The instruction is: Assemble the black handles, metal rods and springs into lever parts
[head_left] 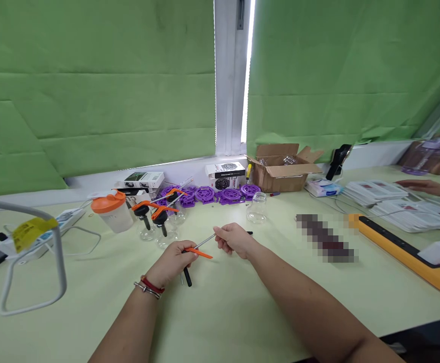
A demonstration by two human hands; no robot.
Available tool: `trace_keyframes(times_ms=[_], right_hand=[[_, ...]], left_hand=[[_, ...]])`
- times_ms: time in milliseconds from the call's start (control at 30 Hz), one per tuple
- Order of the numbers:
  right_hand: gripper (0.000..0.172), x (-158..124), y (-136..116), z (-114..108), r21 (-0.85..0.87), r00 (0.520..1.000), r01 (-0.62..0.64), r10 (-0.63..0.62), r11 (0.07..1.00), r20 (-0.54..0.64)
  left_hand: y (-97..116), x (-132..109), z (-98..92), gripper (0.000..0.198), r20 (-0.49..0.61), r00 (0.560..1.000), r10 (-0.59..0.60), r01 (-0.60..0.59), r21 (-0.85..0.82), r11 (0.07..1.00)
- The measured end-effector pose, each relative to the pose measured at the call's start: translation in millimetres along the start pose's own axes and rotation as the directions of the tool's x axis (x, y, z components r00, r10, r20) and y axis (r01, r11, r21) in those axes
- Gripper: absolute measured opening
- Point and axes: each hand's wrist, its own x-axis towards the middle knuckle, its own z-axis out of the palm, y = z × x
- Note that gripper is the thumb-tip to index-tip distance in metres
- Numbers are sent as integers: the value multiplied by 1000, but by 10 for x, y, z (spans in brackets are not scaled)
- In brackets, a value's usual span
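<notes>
My left hand (pixel 172 262) is closed around a small pump-like part with an orange lever (pixel 200 253) and a black stem (pixel 187 277) pointing down toward the table. My right hand (pixel 235 239) pinches a thin metal rod (pixel 206 242) that runs from the orange-and-black part up to my fingers, with a black tip (pixel 250 233) sticking out on the far side. Both hands hover just above the pale green table (pixel 223 307).
Behind my hands stand an empty glass jar (pixel 256 207), glass jars fitted with orange-and-black parts (pixel 155 219), purple plastic discs (pixel 212 194), an orange-lidded cup (pixel 112 210), small boxes and an open cardboard box (pixel 282 169). A yellow-black bar (pixel 404 254) lies right; another person's hand (pixel 427 186) rests on stacked papers.
</notes>
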Motion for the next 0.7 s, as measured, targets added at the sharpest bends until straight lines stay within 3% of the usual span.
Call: trace_keyframes(times_ms=[133, 300, 400, 567, 700], right_hand=[[24, -24, -25, -7, 68, 996, 77, -79, 995, 33], [34, -48, -46, 20, 50, 1000, -13, 12, 999, 17], [24, -40, -43, 27, 83, 999, 29, -31, 996, 30], [31, -22, -45, 28, 67, 1000, -4, 3, 998, 12], [23, 0, -31, 19, 154, 998, 35, -43, 987, 49]], left_hand=[[-27, 9, -24, 10, -10, 1000, -7, 7, 6, 1000], [-42, 22, -27, 10, -11, 1000, -3, 3, -2, 1000], [-48, 29, -30, 10, -17, 1000, -6, 6, 8, 1000], [-58, 29, -45, 10, 3, 1000, -11, 11, 5, 1000], [-62, 27, -42, 9, -12, 1000, 5, -5, 18, 1000]])
